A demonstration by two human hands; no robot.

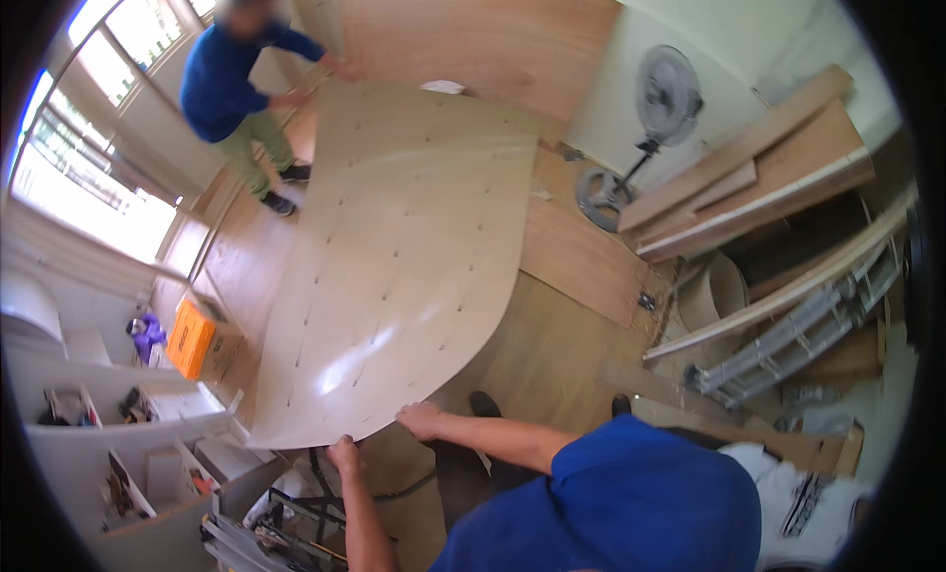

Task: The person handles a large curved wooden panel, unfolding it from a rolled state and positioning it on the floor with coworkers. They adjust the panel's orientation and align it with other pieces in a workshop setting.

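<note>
A large, glossy beige sheet [394,237] with rows of small dark marks stretches away from me, its near edge bowed. My left hand [345,454] is closed on this edge near the sheet's left corner. A short way to the right, my right hand [421,420] grips the same edge, fingers curled and partly hidden. At the far left corner stands another person [222,79] in a blue top and light trousers. One of that person's hands [343,67] is at the sheet's far edge, the other beside its left edge.
Wooden boards [739,178] lean at the right near a standing fan [668,94] and a folded metal ladder [798,336]. A plywood panel [473,30] stands at the back. An orange box [192,337] and open shelving [148,473] are on the left; a dark metal stand [320,493] is below my left hand.
</note>
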